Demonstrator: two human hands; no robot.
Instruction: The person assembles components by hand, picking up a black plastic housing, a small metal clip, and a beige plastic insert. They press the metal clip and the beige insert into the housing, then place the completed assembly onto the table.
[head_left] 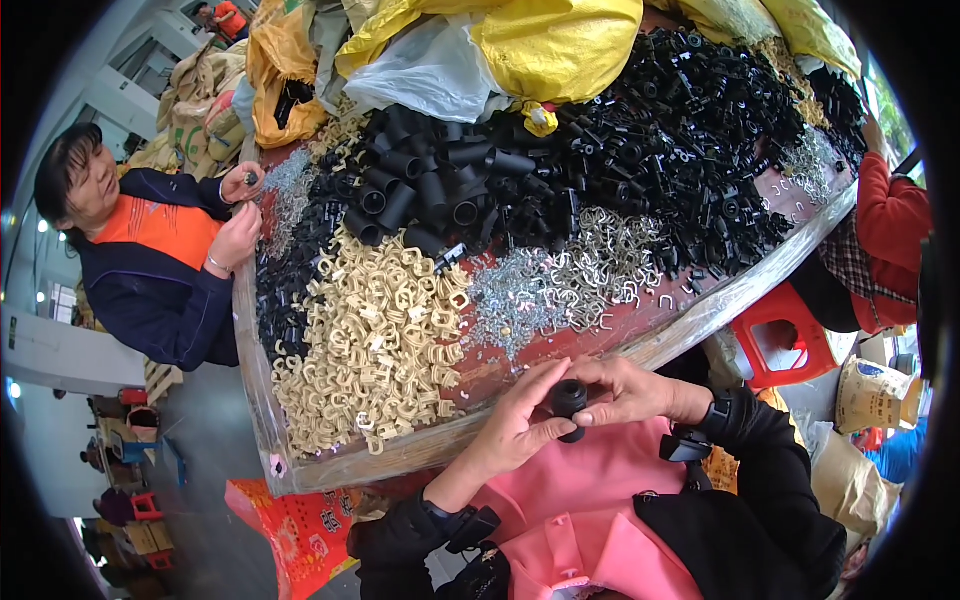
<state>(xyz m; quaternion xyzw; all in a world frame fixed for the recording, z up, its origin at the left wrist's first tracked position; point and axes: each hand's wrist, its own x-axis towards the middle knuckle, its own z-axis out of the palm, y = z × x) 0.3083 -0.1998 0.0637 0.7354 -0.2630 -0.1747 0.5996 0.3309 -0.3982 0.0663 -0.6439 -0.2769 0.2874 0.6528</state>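
Between my two hands, just past the table's near edge and above my pink apron, is a black cylindrical plastic fitting [569, 399], held roughly upright. My left hand [512, 422] closes on it from the left, with the thumb against its lower part. From the other side my right hand [632, 391] grips it with thumb and fingers. Beyond my hands lie small silver screws [512, 300], bent U-shaped metal clips [608, 262] and a heap of cream plastic clips [375, 335].
Black plastic tubes [432, 190] and small black parts [650, 130] cover the far table [545, 355]. Yellow sacks [560, 50] stand behind them. A co-worker [150, 240] handles a small dark part at left; another in red sleeves [890, 230] sits right, near a red stool [785, 335].
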